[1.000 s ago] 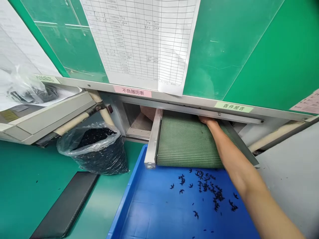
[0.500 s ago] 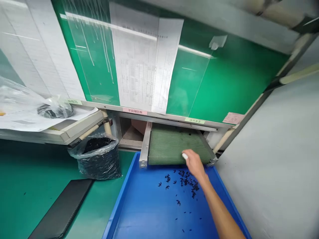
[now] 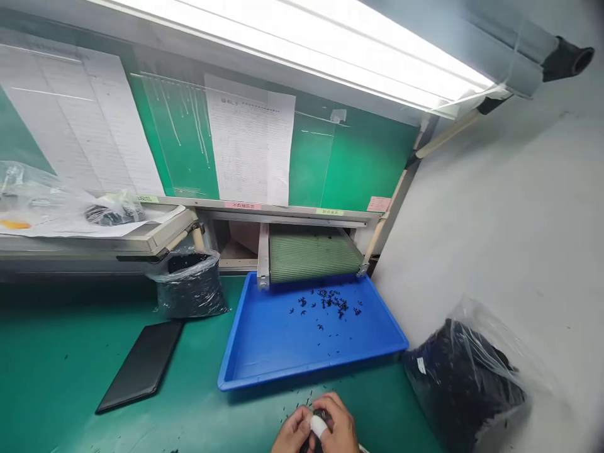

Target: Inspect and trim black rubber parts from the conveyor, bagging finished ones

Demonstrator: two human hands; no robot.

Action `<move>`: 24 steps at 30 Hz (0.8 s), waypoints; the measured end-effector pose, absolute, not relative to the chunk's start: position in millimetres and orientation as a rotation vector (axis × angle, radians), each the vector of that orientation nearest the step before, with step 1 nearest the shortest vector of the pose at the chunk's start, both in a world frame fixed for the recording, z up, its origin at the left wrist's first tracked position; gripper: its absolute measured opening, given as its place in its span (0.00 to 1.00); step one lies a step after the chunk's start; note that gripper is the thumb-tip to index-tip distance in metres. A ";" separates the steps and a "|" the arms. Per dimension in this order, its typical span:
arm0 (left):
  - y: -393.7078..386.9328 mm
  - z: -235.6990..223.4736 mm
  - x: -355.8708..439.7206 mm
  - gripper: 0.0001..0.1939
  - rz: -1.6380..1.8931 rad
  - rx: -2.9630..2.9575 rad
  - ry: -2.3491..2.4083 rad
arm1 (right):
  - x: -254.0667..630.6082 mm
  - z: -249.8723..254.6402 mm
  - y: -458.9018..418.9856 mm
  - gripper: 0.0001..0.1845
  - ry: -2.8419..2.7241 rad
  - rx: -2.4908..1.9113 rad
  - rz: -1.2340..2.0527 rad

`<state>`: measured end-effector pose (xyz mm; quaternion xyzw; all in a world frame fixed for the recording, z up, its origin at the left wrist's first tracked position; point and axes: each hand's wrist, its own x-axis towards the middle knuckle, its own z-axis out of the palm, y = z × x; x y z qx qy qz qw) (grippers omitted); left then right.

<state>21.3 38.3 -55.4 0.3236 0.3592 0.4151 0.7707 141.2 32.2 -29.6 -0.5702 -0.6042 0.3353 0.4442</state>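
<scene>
Holding a small dark item (image 3: 321,414) between both hands, the person works over the green bench mat (image 3: 70,358), just in front of the blue plastic tray (image 3: 311,372). The left hand (image 3: 295,431) and right hand (image 3: 338,425) are together and closed around the item. The fingers hide most of it, so its exact form cannot be determined. A white finger covering (image 3: 318,426) is visible between the hands.

Progress, as judged from the present layout: a loose cluster of small black pieces (image 3: 328,303) lies toward the back of the tray, and most of the tray floor is bare. Stray black bits (image 3: 297,406) lie on the mat just beyond the hands, between them and the tray's front rim. A clear plastic bag (image 3: 465,384) to the right holds a bulky dark load. A second clear bag (image 3: 189,286), left of the tray, is filled with black pieces. The green mesh belt (image 3: 314,255) ends at the tray's back edge, well apart from the hands.
</scene>
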 end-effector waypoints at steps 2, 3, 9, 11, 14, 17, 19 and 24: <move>31.0 -53.5 21.2 0.27 0.837 0.761 0.797 | 141.5 -19.1 22.2 0.09 -1.486 -1.503 0.831; 28.4 -51.5 19.9 0.27 0.806 0.786 0.810 | 142.6 -14.0 19.0 0.10 -1.482 -1.542 0.869; 23.3 -27.1 7.8 0.28 0.691 0.927 0.905 | 150.8 -0.5 13.2 0.07 -1.351 -1.535 1.300; 21.5 -17.6 4.7 0.27 0.693 0.965 0.935 | 149.7 0.9 12.9 0.07 -1.261 -1.503 1.399; 17.4 -8.0 1.4 0.26 0.700 0.994 0.943 | 144.2 4.3 10.9 0.05 -1.195 -1.517 1.354; 12.9 -6.3 -1.3 0.25 0.702 0.993 0.915 | 139.6 8.2 5.8 0.03 -1.268 -1.534 1.254; 10.3 -7.1 -3.1 0.25 0.702 0.982 0.931 | 140.0 9.8 1.6 0.01 -1.388 -1.493 1.234; 7.2 -0.7 -5.8 0.25 0.658 1.029 0.958 | 149.9 13.2 -4.4 0.03 -1.617 -1.436 1.223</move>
